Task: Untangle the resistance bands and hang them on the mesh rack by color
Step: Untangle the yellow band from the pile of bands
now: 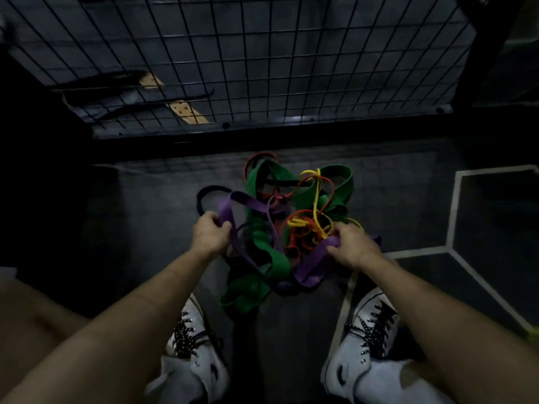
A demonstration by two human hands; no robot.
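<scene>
Two hands grasp wide purple rubber band (306, 268): left hand (209, 233), right hand (351, 246). Soft, stretchy, light; tease loops apart gently.

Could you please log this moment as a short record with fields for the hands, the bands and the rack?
left hand: left hand grips the purple band
right hand: right hand grips another stretch of purple band
pile: green band, red band, yellow band and black band tangled together on the floor
rack: mesh rack beyond the pile, no coloured band hanging on it
task stage: untangling, nothing sorted yet
</scene>
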